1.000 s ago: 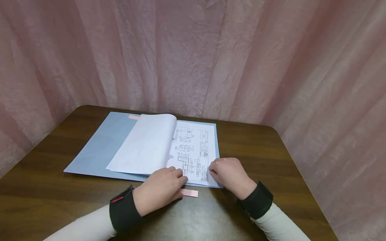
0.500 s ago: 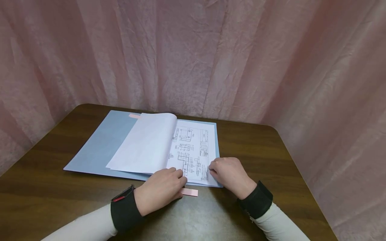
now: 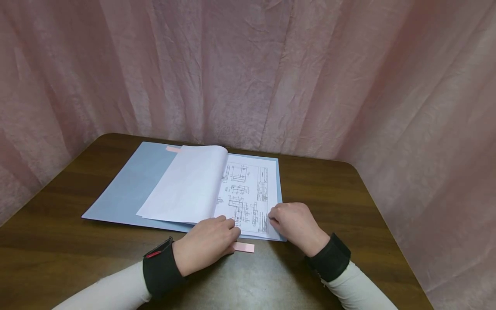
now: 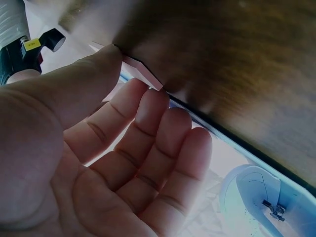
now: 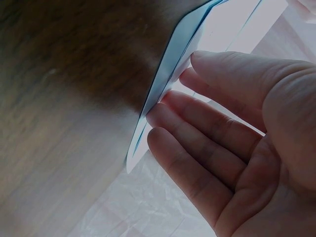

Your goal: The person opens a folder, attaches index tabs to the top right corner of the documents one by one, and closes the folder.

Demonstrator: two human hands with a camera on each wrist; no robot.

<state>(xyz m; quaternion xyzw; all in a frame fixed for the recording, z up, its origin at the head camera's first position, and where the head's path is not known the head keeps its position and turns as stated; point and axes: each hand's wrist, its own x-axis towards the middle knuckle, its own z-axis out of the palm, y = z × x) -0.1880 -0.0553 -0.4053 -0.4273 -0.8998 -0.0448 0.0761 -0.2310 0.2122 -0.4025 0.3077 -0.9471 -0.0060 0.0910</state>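
A light blue folder (image 3: pixel 116 193) lies spread on the table with white sheets in it. One sheet (image 3: pixel 186 185) is folded over to the left, blank side up, baring a technical drawing (image 3: pixel 248 193). My left hand (image 3: pixel 207 245) rests at the folder's near edge, fingertips on the drawing's lower edge. Its thumb (image 4: pixel 94 74) touches the end of a small pink strip (image 3: pixel 245 247) on the table. At the drawing's near right corner sits my right hand (image 3: pixel 296 224), relaxed fingers (image 5: pixel 192 138) touching the paper edge. Whether its thumb pinches the sheet is unclear.
Another pink strip (image 3: pixel 172 149) shows at the folder's far edge, partly under the folded sheet. The brown wooden table (image 3: pixel 317 185) has rounded far corners. A pink curtain (image 3: pixel 240 77) hangs behind it and along both sides.
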